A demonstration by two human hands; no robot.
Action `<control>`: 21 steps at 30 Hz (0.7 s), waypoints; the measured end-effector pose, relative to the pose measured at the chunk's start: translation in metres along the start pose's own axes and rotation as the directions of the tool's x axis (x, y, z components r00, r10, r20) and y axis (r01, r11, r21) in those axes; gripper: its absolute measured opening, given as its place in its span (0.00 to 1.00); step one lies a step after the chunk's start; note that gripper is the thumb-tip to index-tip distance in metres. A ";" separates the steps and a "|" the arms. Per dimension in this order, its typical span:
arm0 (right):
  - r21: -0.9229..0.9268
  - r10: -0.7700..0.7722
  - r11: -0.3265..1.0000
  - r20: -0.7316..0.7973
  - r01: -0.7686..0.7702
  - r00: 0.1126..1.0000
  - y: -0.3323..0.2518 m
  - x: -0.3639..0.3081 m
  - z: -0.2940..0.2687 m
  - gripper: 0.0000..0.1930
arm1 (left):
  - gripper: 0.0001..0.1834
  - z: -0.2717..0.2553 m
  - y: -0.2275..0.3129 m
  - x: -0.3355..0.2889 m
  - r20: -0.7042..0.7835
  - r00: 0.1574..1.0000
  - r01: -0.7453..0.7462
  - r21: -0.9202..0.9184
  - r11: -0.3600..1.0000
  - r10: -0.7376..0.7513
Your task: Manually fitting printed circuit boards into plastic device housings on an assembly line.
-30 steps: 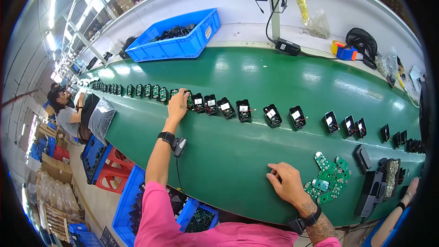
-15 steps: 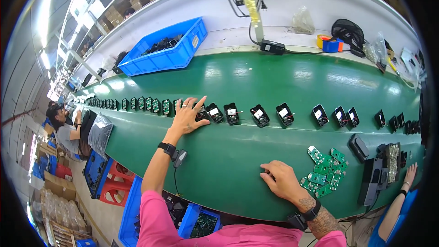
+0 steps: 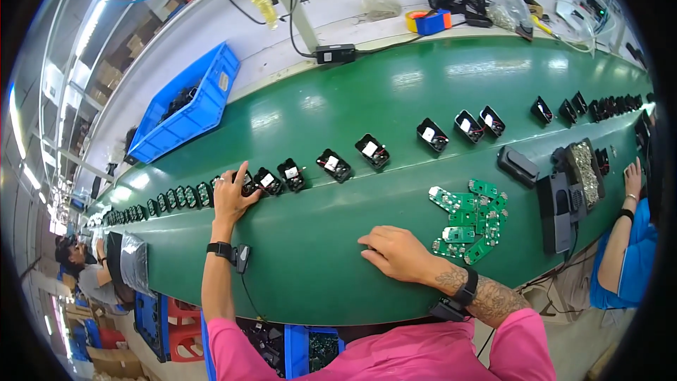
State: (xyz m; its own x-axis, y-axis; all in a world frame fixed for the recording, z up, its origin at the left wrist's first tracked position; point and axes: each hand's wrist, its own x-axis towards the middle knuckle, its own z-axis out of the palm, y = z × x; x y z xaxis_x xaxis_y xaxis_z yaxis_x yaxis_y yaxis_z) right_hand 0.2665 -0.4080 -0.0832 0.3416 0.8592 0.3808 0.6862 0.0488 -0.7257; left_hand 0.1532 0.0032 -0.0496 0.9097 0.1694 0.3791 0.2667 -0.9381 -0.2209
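Several small black plastic housings with white parts and red wires inside stand in a row along the green table (image 3: 317, 240). My left hand (image 3: 230, 201) is at this row, with thumb and index finger spread on either side of one housing (image 3: 247, 184), partly hidden by the hand. To its right are two close-set housings, one of them this housing (image 3: 291, 175). Low over the table, or resting on it, my right hand (image 3: 398, 250) has its fingers loosely bent, the thumb apart and nothing visible in it. Beside it lies a pile of green circuit boards (image 3: 462, 219).
Housings with green boards (image 3: 185, 197) continue the row leftward. A blue bin (image 3: 187, 109) stands at the far left. Near the right edge are a black device (image 3: 557, 212), a black case (image 3: 518, 164) and a co-worker's arm (image 3: 626, 212). A power adapter (image 3: 336, 53) lies at the back.
The whole view has turned and tilted, so the table row now slants upward to the right. Both hands keep about the same places relative to the housings and boards.
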 end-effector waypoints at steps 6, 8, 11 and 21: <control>0.014 0.009 1.000 -0.012 -0.009 1.000 -0.004 -0.002 0.004 0.11 | 0.42 -0.035 0.034 -0.041 -0.277 0.913 0.211 -0.311 0.927 -0.301; 0.031 0.010 0.999 -0.054 -0.009 0.998 -0.006 -0.003 -0.001 0.09 | 0.44 -0.061 0.092 -0.046 -0.105 0.994 -0.043 -0.387 0.921 0.002; 0.071 0.050 0.997 -0.130 -0.041 0.990 -0.007 -0.003 -0.005 0.06 | 0.47 -0.077 0.167 -0.054 0.007 0.982 -0.172 -0.345 0.922 0.186; 0.062 0.046 0.998 -0.231 -0.033 0.972 -0.005 0.001 -0.008 0.05 | 0.50 -0.090 0.144 -0.009 -0.110 0.994 -0.073 -0.432 0.899 0.028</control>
State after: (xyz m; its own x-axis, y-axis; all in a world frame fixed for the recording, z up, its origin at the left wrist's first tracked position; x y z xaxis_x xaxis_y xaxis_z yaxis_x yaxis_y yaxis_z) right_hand 0.2685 -0.4119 -0.0747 0.5119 0.7197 0.4690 0.6338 0.0521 -0.7717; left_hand 0.1547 -0.1609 -0.0038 0.8764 0.1092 0.4690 0.0361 -0.9861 0.1621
